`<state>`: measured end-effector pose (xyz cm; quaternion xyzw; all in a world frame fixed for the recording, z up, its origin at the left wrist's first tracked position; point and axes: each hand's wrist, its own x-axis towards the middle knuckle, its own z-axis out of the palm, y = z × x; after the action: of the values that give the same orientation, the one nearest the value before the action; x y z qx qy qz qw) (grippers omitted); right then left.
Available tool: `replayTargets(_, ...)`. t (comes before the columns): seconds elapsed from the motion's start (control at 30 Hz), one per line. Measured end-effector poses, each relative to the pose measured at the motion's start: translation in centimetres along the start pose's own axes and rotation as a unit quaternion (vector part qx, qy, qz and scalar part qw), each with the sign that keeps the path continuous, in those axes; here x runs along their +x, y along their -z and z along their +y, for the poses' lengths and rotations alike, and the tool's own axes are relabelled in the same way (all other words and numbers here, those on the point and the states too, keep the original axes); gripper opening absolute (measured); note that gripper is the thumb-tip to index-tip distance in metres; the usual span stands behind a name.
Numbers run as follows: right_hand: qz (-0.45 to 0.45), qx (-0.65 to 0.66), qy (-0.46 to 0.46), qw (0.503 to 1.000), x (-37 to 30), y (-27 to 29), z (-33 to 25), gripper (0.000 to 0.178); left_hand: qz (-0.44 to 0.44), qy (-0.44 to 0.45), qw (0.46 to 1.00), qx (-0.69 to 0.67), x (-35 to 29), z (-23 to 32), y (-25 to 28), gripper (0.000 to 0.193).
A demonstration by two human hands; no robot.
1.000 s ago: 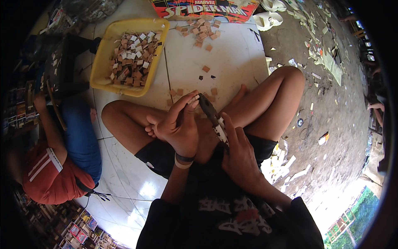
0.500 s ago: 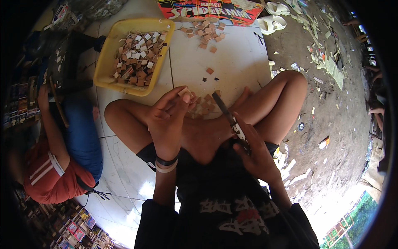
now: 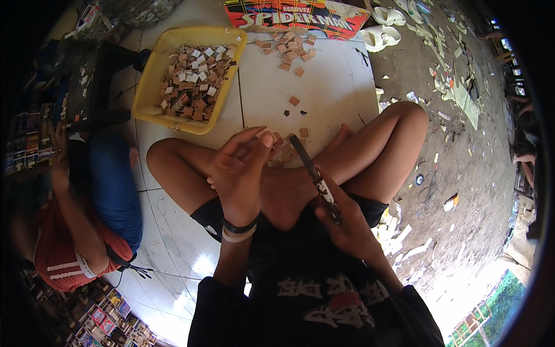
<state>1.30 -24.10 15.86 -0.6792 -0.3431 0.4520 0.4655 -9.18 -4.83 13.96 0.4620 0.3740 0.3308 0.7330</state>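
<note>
My left hand is raised over my crossed legs, thumb and fingers pinching a small pale-and-brown square piece. Closed round the mottled white-and-dark handle of a hand tool is my right hand. The tool has a long, flat, dark blade; whether it is a knife or a file I cannot tell. Its tip points up and left, apart from the square piece. Between my legs, partly hidden by my left hand, lie loose brown squares on the white tiled floor.
A yellow plastic basin full of brown and white squares stands at the far left. More squares are heaped before a red printed board. White sandals and scraps lie at right. Another person sits close on my left.
My left hand has shifted slightly right with the square piece. The right hand and its tool have moved a little left and down. The person on my left has moved an arm.
</note>
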Motion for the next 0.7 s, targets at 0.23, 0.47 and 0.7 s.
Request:
replayTargets(0.23,0.032,-0.039,0.054,0.997,-0.2,-0.1,0.2,0.071,-0.016,0.059,0.996,0.058,0.2,0.5,0.2,0.03)
replayTargets(0.47,-0.012,-0.008,0.012,1.0,-0.6,0.1,0.3,0.066,-0.122,0.131,0.983,-0.029,0.4,-0.2,-0.5,0.044)
replayTargets(0.7,-0.193,0.411,-0.093,0.886,-1.3,1.2,1.3,0.031,-0.155,0.24,0.946,-0.155,-0.4,-0.5,0.1,0.047)
